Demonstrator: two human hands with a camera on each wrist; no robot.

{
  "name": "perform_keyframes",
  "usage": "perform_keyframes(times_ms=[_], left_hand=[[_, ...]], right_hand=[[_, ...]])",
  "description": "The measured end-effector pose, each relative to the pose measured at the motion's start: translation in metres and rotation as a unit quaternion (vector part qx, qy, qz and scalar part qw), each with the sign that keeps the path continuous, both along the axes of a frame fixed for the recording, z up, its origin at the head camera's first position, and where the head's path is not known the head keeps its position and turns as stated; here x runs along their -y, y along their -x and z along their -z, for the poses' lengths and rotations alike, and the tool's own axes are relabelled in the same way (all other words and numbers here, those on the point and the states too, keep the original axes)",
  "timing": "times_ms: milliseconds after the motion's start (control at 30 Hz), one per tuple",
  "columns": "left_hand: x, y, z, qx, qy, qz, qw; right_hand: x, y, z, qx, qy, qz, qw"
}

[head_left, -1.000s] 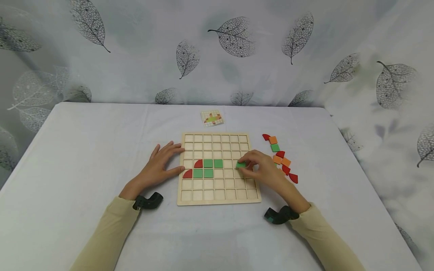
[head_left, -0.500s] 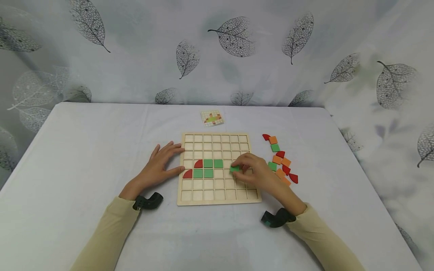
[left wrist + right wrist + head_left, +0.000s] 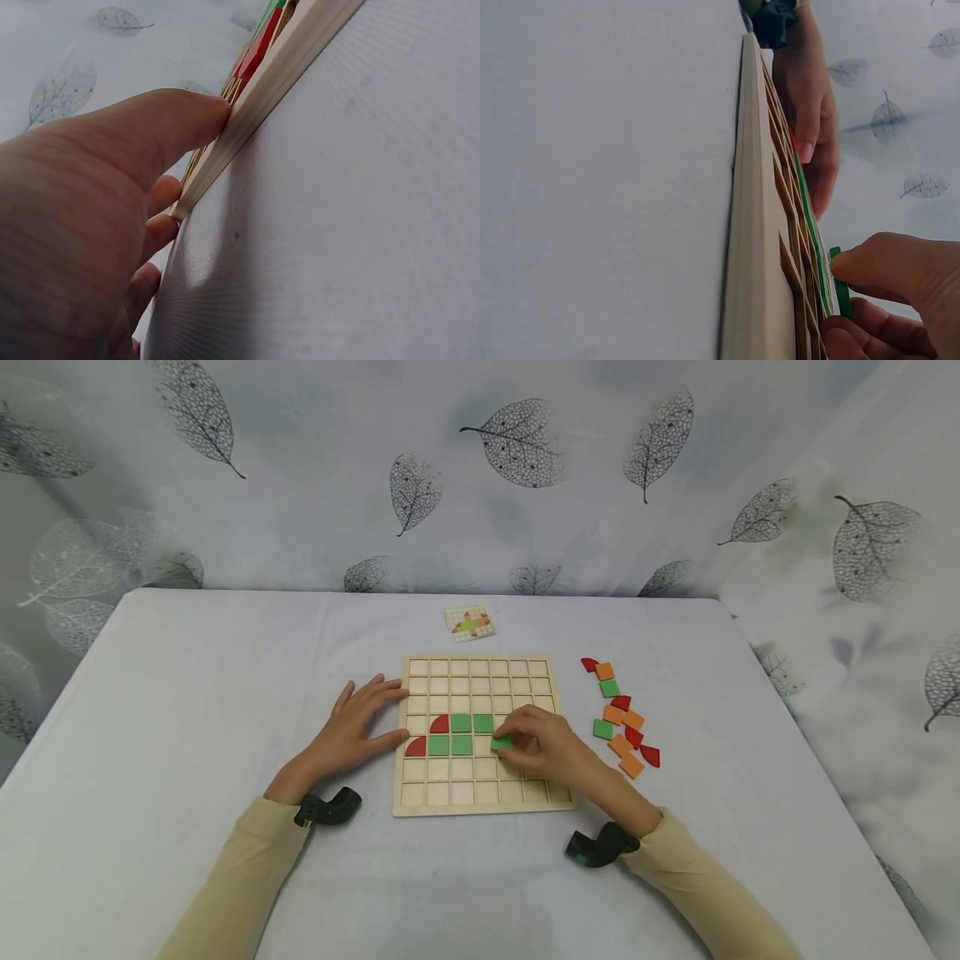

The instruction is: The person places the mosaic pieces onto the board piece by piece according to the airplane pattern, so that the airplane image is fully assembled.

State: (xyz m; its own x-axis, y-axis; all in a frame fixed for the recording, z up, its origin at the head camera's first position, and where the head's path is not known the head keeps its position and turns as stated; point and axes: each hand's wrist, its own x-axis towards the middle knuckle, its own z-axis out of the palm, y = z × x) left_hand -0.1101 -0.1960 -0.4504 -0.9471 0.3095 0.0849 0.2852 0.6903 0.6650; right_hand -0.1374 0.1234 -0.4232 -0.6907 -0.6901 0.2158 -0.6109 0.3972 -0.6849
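A wooden grid board (image 3: 483,811) lies flat on the table. My left hand (image 3: 348,724) rests its thumb and fingertips on the board's left edge, fingers fairly straight; the left wrist view shows the thumb (image 3: 187,120) on the rim. Between thumb and fingers, my right hand (image 3: 551,747) pinches a green square tile (image 3: 501,742) over the grid. In the right wrist view that green tile (image 3: 842,292) is tilted on edge, just above the board. A red quarter-round tile (image 3: 438,723) and another red tile (image 3: 416,746) sit in cells left of several green squares (image 3: 461,744).
Right of the board, loose orange squares (image 3: 620,746), red quarter-round pieces (image 3: 650,757) and green squares (image 3: 603,728) lie scattered. Behind the board is a small pattern card (image 3: 469,622). A leaf-print cloth (image 3: 517,527) hangs behind the white table (image 3: 225,693).
My right hand has moved left across the board with the green tile, towards the filled cells. The left hand keeps its place at the board's edge.
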Motion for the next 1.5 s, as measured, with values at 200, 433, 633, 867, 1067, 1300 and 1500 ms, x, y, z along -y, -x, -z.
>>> perform_keyframes(times_ms=[200,433,633,867,1067,1300,1500], left_hand=[[0.0,0.0,0.0,0.008,0.0,0.0,1.0],[0.0,0.0,0.001,-0.005,-0.003,0.002,1.0],[0.001,0.0,0.001,-0.004,0.0,0.002,1.0],[0.0,0.0,0.002,-0.005,-0.001,0.001,1.0],[0.0,0.0,0.002,-0.001,-0.001,0.001,1.0],[0.0,0.0,0.002,-0.003,0.001,0.001,1.0],[0.0,0.0,0.0,0.001,0.005,0.0,1.0]], right_hand=[[0.007,0.0,0.001,0.007,-0.018,-0.01,0.9998],[0.013,0.0,0.001,0.003,-0.028,-0.018,0.9995],[0.012,0.0,0.0,0.005,-0.035,-0.026,0.999],[0.011,-0.001,0.002,0.012,-0.028,-0.031,0.9991],[0.011,-0.001,0.003,0.006,-0.025,-0.032,0.9991],[0.01,-0.001,0.004,-0.007,-0.031,-0.032,0.999],[0.008,-0.003,0.004,-0.013,-0.013,-0.032,0.9993]])
